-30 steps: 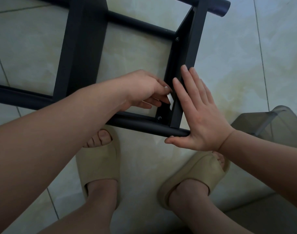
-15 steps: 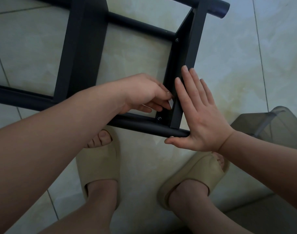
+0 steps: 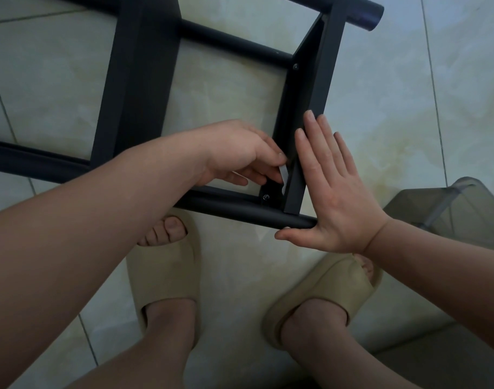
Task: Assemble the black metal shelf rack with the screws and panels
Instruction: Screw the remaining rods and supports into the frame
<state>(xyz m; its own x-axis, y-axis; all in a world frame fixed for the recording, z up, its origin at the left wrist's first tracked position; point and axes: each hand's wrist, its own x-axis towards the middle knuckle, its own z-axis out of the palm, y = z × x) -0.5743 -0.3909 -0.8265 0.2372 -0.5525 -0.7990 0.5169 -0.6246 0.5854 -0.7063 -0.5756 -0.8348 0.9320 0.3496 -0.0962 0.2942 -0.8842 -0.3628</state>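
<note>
— What is the left hand (image 3: 240,153) holding?
— Hard to make out. Its fingers pinch a small pale piece (image 3: 282,175), half hidden inside the corner.
— And the rack?
— The black rack (image 3: 144,80) lies on the tiled floor (image 3: 408,108), cut off at the top and left. The right hand (image 3: 335,192) presses straight, joined fingers flat against the end panel (image 3: 321,80), and a screw (image 3: 266,196) shows in the corner.

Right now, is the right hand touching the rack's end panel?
Touching. Head view: the right hand lies flat, straight fingers against the outer face of the end panel, no gap. The left hand pinches a small silver tool.
</note>
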